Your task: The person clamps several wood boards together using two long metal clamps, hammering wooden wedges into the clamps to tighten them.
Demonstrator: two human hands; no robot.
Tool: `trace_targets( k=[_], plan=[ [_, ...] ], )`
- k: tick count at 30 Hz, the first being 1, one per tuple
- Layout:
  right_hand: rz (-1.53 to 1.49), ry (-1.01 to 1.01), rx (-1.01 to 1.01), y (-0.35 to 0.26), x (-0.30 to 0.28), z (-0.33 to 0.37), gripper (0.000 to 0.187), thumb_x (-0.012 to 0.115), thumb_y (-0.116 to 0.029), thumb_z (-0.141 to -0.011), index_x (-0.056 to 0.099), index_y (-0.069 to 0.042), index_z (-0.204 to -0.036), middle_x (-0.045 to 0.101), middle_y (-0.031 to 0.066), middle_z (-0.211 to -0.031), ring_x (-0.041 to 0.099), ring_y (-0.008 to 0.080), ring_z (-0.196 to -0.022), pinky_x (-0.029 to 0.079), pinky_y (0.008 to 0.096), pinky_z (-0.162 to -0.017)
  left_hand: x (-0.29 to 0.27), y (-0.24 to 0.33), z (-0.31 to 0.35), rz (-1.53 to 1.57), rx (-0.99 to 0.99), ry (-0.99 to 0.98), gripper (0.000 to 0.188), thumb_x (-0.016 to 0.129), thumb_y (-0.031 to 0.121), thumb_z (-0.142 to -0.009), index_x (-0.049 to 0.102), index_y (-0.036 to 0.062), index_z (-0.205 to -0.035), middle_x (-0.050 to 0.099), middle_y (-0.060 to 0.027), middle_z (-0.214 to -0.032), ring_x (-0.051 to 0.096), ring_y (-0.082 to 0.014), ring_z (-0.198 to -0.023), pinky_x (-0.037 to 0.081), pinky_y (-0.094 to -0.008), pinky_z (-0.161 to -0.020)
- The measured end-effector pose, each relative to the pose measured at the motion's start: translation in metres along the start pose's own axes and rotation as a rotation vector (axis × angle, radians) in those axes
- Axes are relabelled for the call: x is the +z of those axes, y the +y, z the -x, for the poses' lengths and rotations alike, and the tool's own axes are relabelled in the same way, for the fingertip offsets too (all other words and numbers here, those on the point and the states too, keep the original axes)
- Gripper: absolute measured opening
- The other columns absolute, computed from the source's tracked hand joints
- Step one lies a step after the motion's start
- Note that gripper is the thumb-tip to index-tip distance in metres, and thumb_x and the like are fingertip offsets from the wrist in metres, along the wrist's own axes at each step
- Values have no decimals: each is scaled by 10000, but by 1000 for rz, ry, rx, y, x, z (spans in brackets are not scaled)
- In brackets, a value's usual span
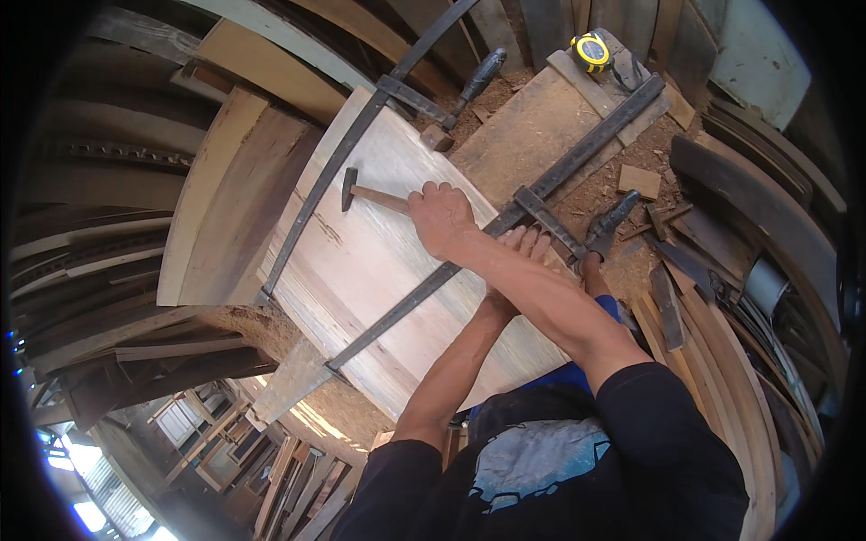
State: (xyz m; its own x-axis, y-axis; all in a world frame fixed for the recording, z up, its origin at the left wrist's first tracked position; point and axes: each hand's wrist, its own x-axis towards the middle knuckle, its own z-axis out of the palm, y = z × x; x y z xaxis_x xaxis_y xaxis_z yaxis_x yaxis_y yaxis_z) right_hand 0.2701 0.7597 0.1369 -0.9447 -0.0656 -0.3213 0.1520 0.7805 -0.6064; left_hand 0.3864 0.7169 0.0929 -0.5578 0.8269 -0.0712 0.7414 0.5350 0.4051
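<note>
My right hand [442, 216] grips a hammer [379, 197] by its wooden handle, and the dark metal head lies over a pale wooden panel [361, 261]. My left hand [528, 243] reaches beneath my right forearm to the panel's right edge, beside a bar clamp. Its fingers are stretched out, while the rest of the hand is partly hidden by that forearm. Two dark bar clamps cross the panel: the farther clamp [316, 194] lies beyond the hammer, and the nearer clamp [406, 311] runs under my crossed arms. A small wood block [437, 138] sits at the panel's far edge.
A yellow and black tape measure [592, 54] rests on a dusty board [532, 126] at the far right. Clamp handles [618, 212] stick out at the right. Curved planks [225, 207] stand at left, with more boards [713, 370] at right. Sawdust and offcuts lie around.
</note>
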Motion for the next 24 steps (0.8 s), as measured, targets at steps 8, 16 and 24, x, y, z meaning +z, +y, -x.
trace_targets(
  k=[8, 16, 24],
  plan=[
    [-622, -147, -153, 46, -91, 109, 417, 575, -159, -746, 565, 73, -1092, 579, 241, -1035, 567, 422, -993, 450, 446, -921, -24, 2, 5, 109, 30, 104, 551, 601, 386, -865, 546, 63, -1308, 506, -178, -1346, 403, -349, -1303, 284, -497, -1084],
    [-1103, 381, 504, 145, -88, 291, 584, 479, -144, -933, 312, 45, -1459, 570, 83, -922, 557, 141, -746, 487, 294, -691, -17, 13, -9, 13, -24, -84, 462, 523, 310, -890, 537, 43, -1266, 561, -116, -1198, 363, -343, -1251, 238, -502, -1046],
    [-1491, -158, 779, 251, 2, 322, 502, 458, -254, -1020, 346, -150, -1497, 553, 16, -778, 482, 66, -550, 448, 202, -455, -11, 14, -11, -70, 21, -137, 425, 486, 326, -929, 564, 44, -1237, 587, -92, -1164, 359, -329, -1240, 219, -500, -1049]
  ],
)
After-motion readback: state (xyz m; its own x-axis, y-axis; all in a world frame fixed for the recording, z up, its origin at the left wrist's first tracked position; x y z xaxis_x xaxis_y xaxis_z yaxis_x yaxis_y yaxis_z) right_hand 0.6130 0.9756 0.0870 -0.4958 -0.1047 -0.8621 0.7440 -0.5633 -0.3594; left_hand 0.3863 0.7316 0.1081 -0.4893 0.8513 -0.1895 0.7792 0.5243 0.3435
